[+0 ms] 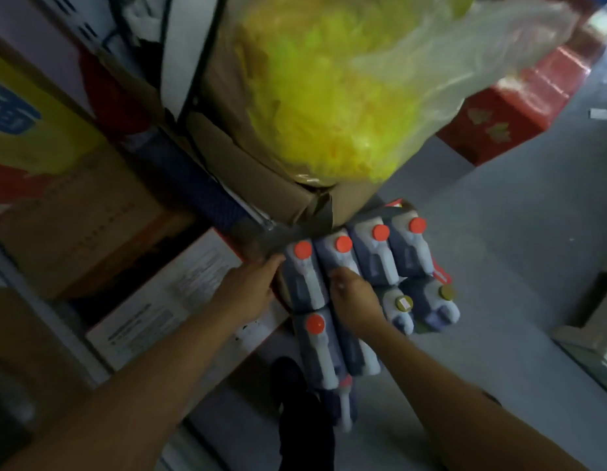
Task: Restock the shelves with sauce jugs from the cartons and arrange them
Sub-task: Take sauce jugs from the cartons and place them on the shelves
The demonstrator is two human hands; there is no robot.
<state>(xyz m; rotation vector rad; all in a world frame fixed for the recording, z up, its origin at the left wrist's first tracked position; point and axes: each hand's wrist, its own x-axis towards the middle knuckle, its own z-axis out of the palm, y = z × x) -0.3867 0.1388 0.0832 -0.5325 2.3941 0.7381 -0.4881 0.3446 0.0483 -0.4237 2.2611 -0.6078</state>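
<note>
Brown carton (261,171) carried a clear bag of yellow pieces (329,90), above the jugs. White carton (166,297) lay at left on the floor. Sauce jugs (380,253) stood packed in rows just right of it, mostly orange caps, two gold. Left hand (251,287) gripped the flap edge beside the nearest jug. Right hand (354,304) curled over a jug's top; exact grip unclear from blur
</note>
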